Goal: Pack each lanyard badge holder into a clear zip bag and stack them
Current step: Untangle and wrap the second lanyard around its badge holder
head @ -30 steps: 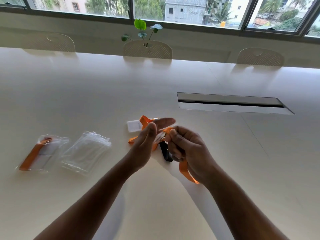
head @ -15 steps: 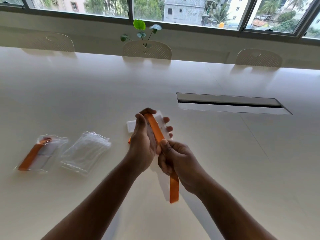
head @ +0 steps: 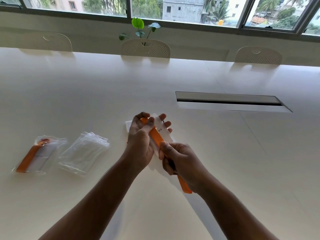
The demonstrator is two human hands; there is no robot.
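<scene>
**Strap folded flat against the holder, bag not yet in hand**

The orange lanyard (head: 156,135) lies lengthwise along the clear badge holder (head: 162,131), long axis running from the far fingertips back toward the body. The left hand (head: 141,141) cradles both, its grip curled round the holder with the thumb pressing the strap. The right hand (head: 180,161) pinches the strap's near end, the tail hanging out below the wrist. All held just above the counter (head: 225,153). Well off to the left lies the pile of empty zip bags (head: 84,151), nearer the left hand, I'd say. Beyond it, one packed bag (head: 38,153) already holds an orange lanyard and its holder. Another holder (head: 128,125) peeks out behind the hands.
</scene>
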